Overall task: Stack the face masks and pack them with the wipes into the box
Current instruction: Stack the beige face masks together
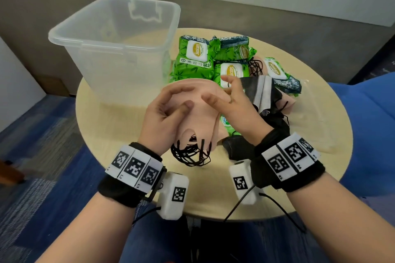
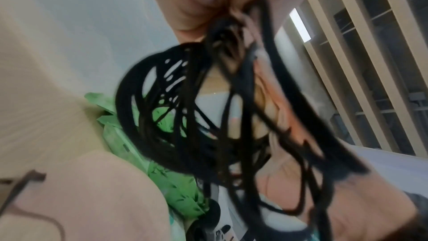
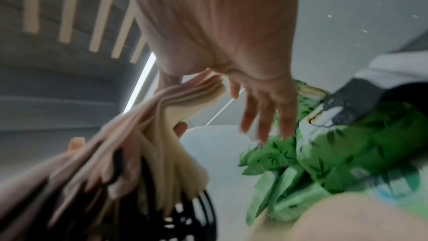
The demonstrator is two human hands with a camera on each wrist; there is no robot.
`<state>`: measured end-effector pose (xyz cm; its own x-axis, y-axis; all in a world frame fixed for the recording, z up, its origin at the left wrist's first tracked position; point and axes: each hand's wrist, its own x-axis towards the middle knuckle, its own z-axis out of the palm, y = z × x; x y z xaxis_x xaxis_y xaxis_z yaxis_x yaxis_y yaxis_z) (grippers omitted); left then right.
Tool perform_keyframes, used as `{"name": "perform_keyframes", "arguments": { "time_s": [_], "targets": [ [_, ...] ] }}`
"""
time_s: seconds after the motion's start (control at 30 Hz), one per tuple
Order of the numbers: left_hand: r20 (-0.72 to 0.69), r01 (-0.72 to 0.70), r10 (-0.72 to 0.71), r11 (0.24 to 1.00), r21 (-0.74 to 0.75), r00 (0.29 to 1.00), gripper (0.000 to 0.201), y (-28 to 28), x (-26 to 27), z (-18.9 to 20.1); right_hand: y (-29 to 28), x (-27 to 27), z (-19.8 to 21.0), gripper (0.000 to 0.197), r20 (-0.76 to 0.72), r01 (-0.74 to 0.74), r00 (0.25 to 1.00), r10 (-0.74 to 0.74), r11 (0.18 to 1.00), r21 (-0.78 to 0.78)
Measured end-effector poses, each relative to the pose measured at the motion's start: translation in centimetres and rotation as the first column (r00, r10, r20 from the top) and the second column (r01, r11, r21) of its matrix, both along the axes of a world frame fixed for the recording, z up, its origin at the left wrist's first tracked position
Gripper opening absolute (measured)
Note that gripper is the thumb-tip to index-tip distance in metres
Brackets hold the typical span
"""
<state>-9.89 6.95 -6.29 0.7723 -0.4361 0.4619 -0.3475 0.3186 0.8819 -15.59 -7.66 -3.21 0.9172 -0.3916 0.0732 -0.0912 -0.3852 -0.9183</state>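
Observation:
A stack of pink face masks (image 1: 203, 113) hangs above the table front, black ear loops (image 1: 190, 153) dangling below. My left hand (image 1: 181, 102) grips the stack, fingers curled over its top. My right hand (image 1: 220, 92) lies against the stack's right side with its fingers straight and spread. In the right wrist view the stack's edge (image 3: 162, 116) touches the thumb. The left wrist view is filled by the ear loops (image 2: 185, 107). Green wipes packs (image 1: 192, 57) lie behind the hands. The clear plastic box (image 1: 64, 34) stands at the back left with nothing inside.
Black masks (image 1: 263, 92) and more pink masks (image 1: 288, 100) lie among the wipes to the right; another black mask (image 1: 237, 147) sits under my right wrist. A clear plastic bag (image 1: 316, 113) lies at the round table's (image 1: 213, 194) right. A blue chair (image 1: 367, 124) stands beyond.

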Motion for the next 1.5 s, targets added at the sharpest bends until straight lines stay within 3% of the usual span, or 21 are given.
{"name": "perform_keyframes", "arguments": {
  "time_s": [0.03,0.1,0.23,0.43,0.5,0.57,0.73,0.83,0.97,1.03,1.13,1.33,1.5],
  "targets": [
    [-0.003,-0.006,0.006,1.000,-0.002,1.000,0.024,-0.2,-0.2,-0.1,0.3,-0.1,-0.1,0.080,0.005,-0.040,0.999,0.039,0.985,0.166],
    [0.028,-0.047,0.047,0.999,0.014,0.998,0.026,-0.5,-0.3,-0.3,0.6,-0.2,-0.3,0.068,0.068,-0.071,0.996,0.053,0.956,0.285],
    [0.099,-0.103,0.095,0.992,0.077,0.991,0.027,-0.6,0.2,-0.6,0.5,-0.5,-0.2,0.039,0.122,-0.082,0.991,0.049,0.955,0.286],
    [0.035,0.015,-0.019,0.995,0.096,0.999,0.017,-1.0,0.1,-0.7,-0.6,-0.7,-0.1,0.018,0.175,-0.101,0.983,0.052,0.952,0.288],
    [-0.016,0.058,-0.057,0.995,0.078,0.998,0.016,-0.9,0.2,-0.8,-0.7,-0.8,-0.2,0.017,0.183,-0.087,0.982,0.038,0.960,0.266],
    [0.029,0.066,-0.070,0.990,0.121,0.997,0.019,-0.8,0.3,-0.7,-0.8,-0.7,-0.3,0.023,0.181,-0.079,0.983,0.043,0.976,0.201],
    [0.204,0.042,-0.094,0.968,0.247,0.974,0.024,-0.7,0.1,-0.3,-1.6,-0.5,1.0,0.041,0.029,-0.185,0.981,0.193,0.968,-0.172],
    [0.215,0.033,-0.085,0.971,0.235,0.973,0.066,-0.6,-0.1,0.0,-1.6,-0.4,2.1,0.020,-0.090,-0.261,0.965,0.245,0.916,-0.305],
    [-0.006,0.131,-0.133,0.971,0.199,0.991,0.103,-0.2,-0.2,0.1,-2.6,-0.2,2.3,0.017,-0.060,-0.196,0.980,0.187,0.953,-0.232],
    [-0.018,0.140,-0.141,0.947,0.290,0.990,0.109,0.0,-0.2,-0.3,-3.3,-0.2,2.2,0.021,-0.021,-0.132,0.991,0.130,0.978,-0.163],
    [-0.022,0.141,-0.142,0.922,0.362,0.990,0.102,0.1,-0.1,-0.8,-4.0,-0.3,2.1,0.026,-0.009,-0.098,0.995,0.097,0.993,-0.059],
    [-0.036,0.143,-0.139,0.939,0.314,0.990,0.089,0.5,0.8,-0.9,-5.3,-0.7,2.8,0.012,0.038,-0.070,0.997,0.067,0.994,0.082],
    [-0.021,0.150,-0.152,0.928,0.342,0.988,0.088,0.1,0.4,-0.3,-5.2,-0.8,2.9,0.022,0.050,-0.074,0.996,0.072,0.996,0.040]
  ]
}}
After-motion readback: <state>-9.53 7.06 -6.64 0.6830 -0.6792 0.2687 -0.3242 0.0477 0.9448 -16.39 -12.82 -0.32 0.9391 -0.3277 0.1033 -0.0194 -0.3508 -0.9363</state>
